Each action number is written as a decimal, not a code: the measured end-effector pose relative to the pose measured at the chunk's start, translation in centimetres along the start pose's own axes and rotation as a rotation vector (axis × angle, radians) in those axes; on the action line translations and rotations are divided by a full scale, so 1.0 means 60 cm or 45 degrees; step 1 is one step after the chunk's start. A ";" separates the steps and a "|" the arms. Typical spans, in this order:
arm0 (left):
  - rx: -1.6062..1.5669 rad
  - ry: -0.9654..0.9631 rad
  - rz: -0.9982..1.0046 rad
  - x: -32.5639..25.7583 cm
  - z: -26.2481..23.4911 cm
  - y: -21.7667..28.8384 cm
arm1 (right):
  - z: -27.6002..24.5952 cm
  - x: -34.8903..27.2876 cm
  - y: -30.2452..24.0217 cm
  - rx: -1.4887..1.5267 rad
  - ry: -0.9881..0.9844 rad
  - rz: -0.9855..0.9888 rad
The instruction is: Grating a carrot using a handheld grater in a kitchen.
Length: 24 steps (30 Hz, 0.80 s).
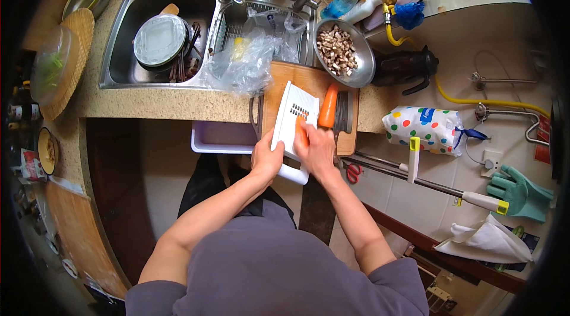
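Observation:
A white grater (287, 93) is tilted over a wooden cutting board (274, 81), its handle end toward me. My left hand (266, 154) is closed around its left edge near the handle. My right hand (318, 148) grips an orange carrot (301, 132) against the grater's face, just below the holes; the fingers cover part of it. A second carrot (328, 107) lies on the board to the right of the grater. Alongside it is a dark, flat, blade-like thing (342, 111), whose kind I cannot make out.
A metal bowl of chopped brown-and-white pieces (367, 67) stands beyond the board. Left of it are crumpled plastic bags (243, 70) and a sink (122, 49) with stacked dishes. A lilac bin (221, 139) sits below the counter edge. Red scissors (354, 173) hang at right.

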State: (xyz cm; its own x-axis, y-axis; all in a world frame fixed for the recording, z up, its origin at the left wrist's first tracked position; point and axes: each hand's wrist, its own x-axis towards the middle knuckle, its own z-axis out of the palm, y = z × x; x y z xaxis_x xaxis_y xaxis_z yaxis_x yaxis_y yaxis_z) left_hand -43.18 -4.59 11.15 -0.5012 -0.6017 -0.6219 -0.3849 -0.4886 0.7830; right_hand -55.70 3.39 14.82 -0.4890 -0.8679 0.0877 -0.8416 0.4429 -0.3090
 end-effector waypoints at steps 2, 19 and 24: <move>0.061 0.004 0.028 -0.004 0.001 0.004 | 0.037 0.045 0.033 -0.046 0.076 0.045; 0.016 0.017 0.017 -0.004 -0.010 -0.010 | 0.022 0.007 -0.005 0.070 0.126 -0.040; -0.003 -0.038 -0.003 -0.008 -0.005 0.011 | 0.093 0.117 0.071 -0.066 0.289 0.065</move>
State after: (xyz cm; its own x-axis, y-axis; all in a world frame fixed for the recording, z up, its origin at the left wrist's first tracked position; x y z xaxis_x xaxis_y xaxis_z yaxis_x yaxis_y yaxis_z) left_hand -42.97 -4.81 11.95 -0.5234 -0.5812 -0.6230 -0.3846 -0.4913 0.7815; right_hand -61.45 -2.06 8.82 -0.5651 -0.7739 0.2859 -0.8224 0.5009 -0.2697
